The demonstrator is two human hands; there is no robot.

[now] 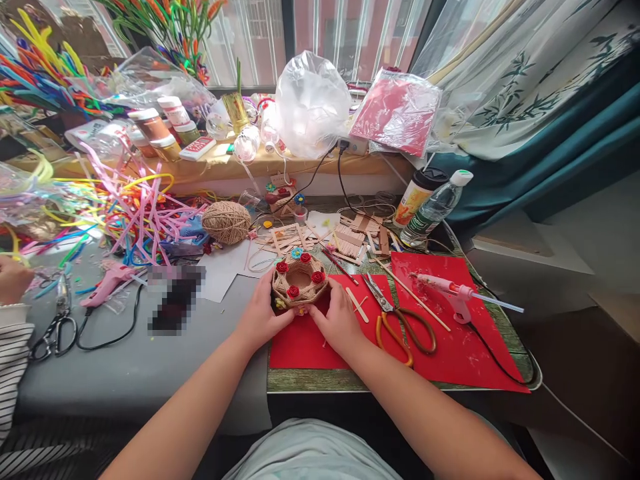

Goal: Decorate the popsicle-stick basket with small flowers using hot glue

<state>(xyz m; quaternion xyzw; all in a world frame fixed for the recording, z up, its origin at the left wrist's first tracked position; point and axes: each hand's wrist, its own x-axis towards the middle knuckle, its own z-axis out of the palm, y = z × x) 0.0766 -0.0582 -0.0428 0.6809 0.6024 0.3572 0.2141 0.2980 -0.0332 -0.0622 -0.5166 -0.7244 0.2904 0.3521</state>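
Note:
Between my two hands is a small twine-wrapped craft basket [306, 305] with an open middle. Red rosettes [318, 277] sit around its rim, with a blue flower [297, 253] at the back and yellow ones low on the near left. My left hand [261, 312] grips its left side, thumb along the front. On the right side my right hand [340, 313] holds it the same way. A craft stick [357, 305] and orange-handled scissors [393, 313] lie just right of my right hand, on red paper [305, 350].
A pink glue gun [453, 293] and a thin wooden rod [419, 300] lie at right. Behind are craft sticks [350, 239], a twine ball [227, 222] and a water bottle [434, 210]. At far left, another person's hand [14, 280] is near black-handled scissors [55, 337] and another glue gun [107, 285].

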